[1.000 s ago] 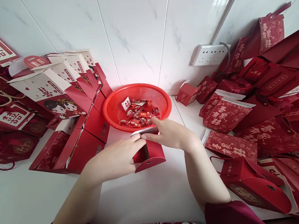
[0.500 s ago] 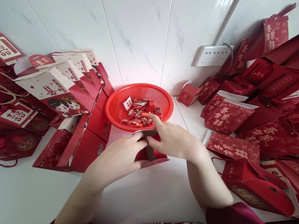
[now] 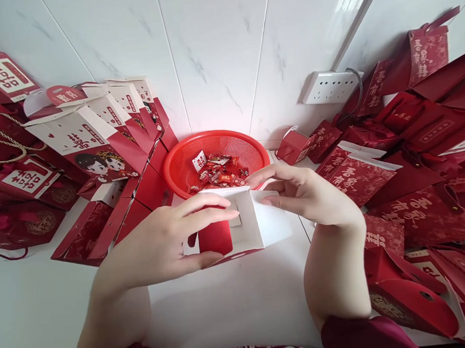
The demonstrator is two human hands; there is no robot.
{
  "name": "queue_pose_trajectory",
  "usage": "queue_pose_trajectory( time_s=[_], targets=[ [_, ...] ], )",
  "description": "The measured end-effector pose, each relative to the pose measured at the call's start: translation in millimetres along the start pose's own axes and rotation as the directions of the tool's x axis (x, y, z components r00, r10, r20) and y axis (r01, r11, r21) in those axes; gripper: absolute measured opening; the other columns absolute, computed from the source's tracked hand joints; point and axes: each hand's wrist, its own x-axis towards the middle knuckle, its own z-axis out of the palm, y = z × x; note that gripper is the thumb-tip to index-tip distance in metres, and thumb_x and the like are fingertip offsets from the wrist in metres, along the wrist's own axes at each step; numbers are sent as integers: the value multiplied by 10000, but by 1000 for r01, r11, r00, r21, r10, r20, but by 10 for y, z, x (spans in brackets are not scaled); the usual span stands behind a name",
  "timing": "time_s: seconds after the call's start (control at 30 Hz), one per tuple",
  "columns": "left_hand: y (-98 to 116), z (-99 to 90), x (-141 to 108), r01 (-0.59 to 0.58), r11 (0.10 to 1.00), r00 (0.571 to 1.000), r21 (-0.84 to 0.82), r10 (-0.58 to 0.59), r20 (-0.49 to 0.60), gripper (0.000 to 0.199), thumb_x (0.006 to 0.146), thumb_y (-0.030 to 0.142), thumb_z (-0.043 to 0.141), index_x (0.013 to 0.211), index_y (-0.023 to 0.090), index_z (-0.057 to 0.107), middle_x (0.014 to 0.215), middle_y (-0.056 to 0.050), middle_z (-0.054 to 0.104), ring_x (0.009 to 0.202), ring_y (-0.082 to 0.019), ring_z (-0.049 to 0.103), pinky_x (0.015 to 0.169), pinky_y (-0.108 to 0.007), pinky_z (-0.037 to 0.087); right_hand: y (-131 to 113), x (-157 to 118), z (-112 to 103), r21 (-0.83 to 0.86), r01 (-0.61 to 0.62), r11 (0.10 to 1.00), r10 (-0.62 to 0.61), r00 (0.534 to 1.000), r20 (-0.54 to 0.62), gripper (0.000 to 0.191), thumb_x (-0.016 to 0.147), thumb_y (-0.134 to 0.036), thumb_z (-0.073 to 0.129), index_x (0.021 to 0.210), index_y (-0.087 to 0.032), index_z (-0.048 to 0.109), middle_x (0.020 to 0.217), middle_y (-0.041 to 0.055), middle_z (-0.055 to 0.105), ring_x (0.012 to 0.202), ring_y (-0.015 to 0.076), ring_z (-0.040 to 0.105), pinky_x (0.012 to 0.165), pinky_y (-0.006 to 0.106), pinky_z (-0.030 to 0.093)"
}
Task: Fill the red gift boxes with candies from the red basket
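A paper gift box (image 3: 248, 229), red outside and white inside, is open in front of me with its inside facing up. My left hand (image 3: 173, 235) grips it from the left, thumb along the near edge and fingers over the far edge. Between the thumb and fingers of my right hand (image 3: 302, 196) is the white flap on the box's right side. Just behind the box stands a red plastic basket (image 3: 176, 161). Wrapped candies (image 3: 224, 175) and a small white card (image 3: 199, 161) with red characters lie in it; the box and my right fingers cover its near rim.
Red and white gift boxes (image 3: 92, 135) stand in rows on the left. Many red bags and boxes (image 3: 347, 180) crowd the right side. A white power strip (image 3: 328, 86) is fixed to the tiled wall (image 3: 217, 54) behind. The white countertop (image 3: 225, 305) runs beneath.
My right hand has moved right, from over the basket's near rim to the box's flap, which is now folded outward. The box is more widely open, its white inside showing. My left hand still holds it.
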Motion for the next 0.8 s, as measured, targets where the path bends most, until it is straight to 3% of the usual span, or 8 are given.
queue_pose_trajectory(
  time_s=[0.17, 0.27, 0.33, 0.4, 0.5, 0.63, 0.73, 0.8],
  targets=[
    [-12, -6, -10, -253, 965, 941, -65, 230, -247, 387, 839, 208, 720, 1217, 214, 637, 1164, -97, 584, 906, -149, 626, 563, -169, 524, -42, 3, 71, 202, 84, 976, -57, 989, -137, 185, 912, -171, 656, 1093, -193, 687, 1082, 59, 705, 944, 157, 683, 768, 277, 586],
    [10, 16, -21, -369, 926, 872, -81, 315, -376, 298, 822, 191, 739, 1115, 175, 687, 945, -70, 599, 755, -131, 605, 565, -211, 528, -69, 4, 117, 172, 199, 965, -146, 949, -279, 145, 879, -154, 698, 1010, -215, 715, 975, 32, 721, 878, 149, 680, 705, 261, 576],
    [38, 26, -41, -451, 884, 818, -124, 354, -453, 138, 853, 215, 707, 969, 142, 727, 786, -47, 592, 630, -114, 584, 505, -225, 490, -87, -1, 128, 128, 275, 953, -215, 911, -352, 132, 859, -141, 717, 952, -236, 724, 906, 18, 719, 851, 151, 673, 684, 266, 568],
    [72, 26, -66, -494, 855, 780, -159, 355, -515, 135, 888, 233, 662, 842, 127, 730, 671, -30, 567, 520, -92, 542, 424, -227, 420, -95, -10, 127, 109, 338, 935, -269, 876, -401, 130, 849, -141, 727, 905, -258, 720, 851, 8, 709, 813, 153, 667, 666, 278, 563],
    [105, 22, -92, -442, 891, 774, -109, 317, -549, 91, 870, 196, 672, 813, 142, 719, 598, -8, 559, 478, -87, 509, 402, -234, 388, -79, -19, 120, 132, 391, 911, -302, 850, -432, 117, 840, -186, 747, 859, -292, 701, 807, -1, 688, 762, 159, 653, 666, 309, 564],
    [65, 35, -62, -275, 943, 761, 187, 333, -557, 120, 766, 120, 772, 855, 183, 723, 632, 11, 564, 502, -82, 478, 421, -241, 370, -33, -4, 138, 210, 410, 887, -287, 848, -446, 122, 831, -221, 754, 839, -317, 679, 790, -8, 657, 747, 164, 634, 707, 336, 561],
    [-9, 51, -6, -186, 906, 718, 381, 390, -577, 157, 751, 146, 789, 872, 222, 724, 886, -40, 623, 575, -81, 505, 460, -239, 427, -14, 31, 165, 263, 409, 874, -264, 853, -451, 125, 824, -202, 747, 817, -295, 664, 793, -8, 631, 756, 157, 617, 697, 315, 538],
    [-58, 55, 19, -203, 882, 680, 426, 440, -586, 156, 767, 193, 781, 897, 243, 714, 1148, -72, 605, 727, -117, 598, 563, -262, 538, -21, 55, 193, 312, 425, 850, -248, 844, -475, 131, 817, -208, 745, 799, -282, 638, 799, -8, 609, 755, 154, 596, 677, 301, 520]
  ],
)
